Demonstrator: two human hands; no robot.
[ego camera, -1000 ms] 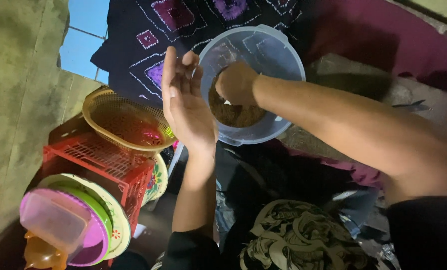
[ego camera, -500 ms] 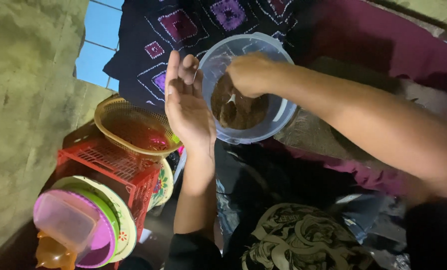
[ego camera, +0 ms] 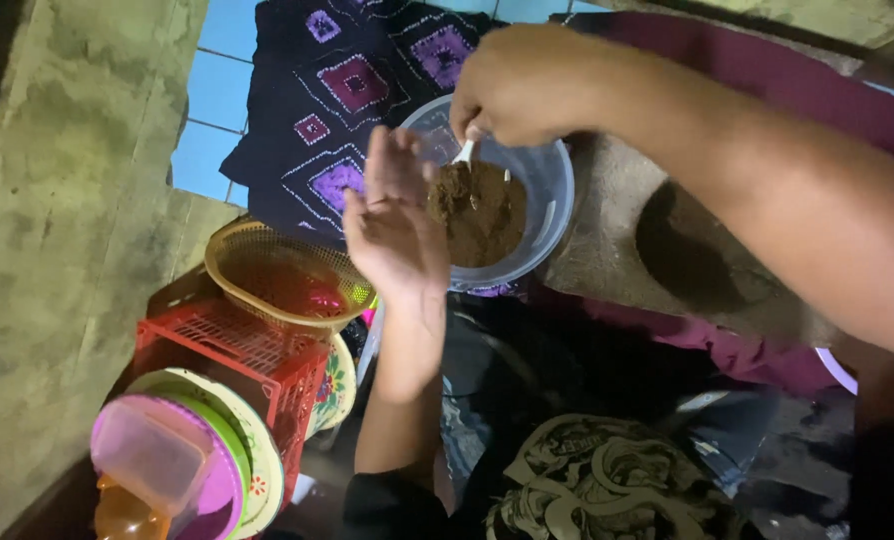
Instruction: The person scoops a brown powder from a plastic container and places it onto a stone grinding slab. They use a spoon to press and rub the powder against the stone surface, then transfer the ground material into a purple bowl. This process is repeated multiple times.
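Partly hidden spoon and bowl

The right hand point(ego camera: 527, 85) covered the white spoon's point(ego camera: 464, 152) handle; the left hand point(ego camera: 397, 225) hid the bowl's point(ego camera: 552, 190) near rim.

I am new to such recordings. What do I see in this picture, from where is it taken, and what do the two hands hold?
There is no machine: a person works with bare hands, and a camera on the person's head looks down at them. The right hand holds a white spoon over brown powder in a clear plastic bowl. The left hand is open, palm up, beside the bowl and holds nothing. To the left stand a woven basket, a red crate and stacked plates. A dark patterned cloth lies behind.
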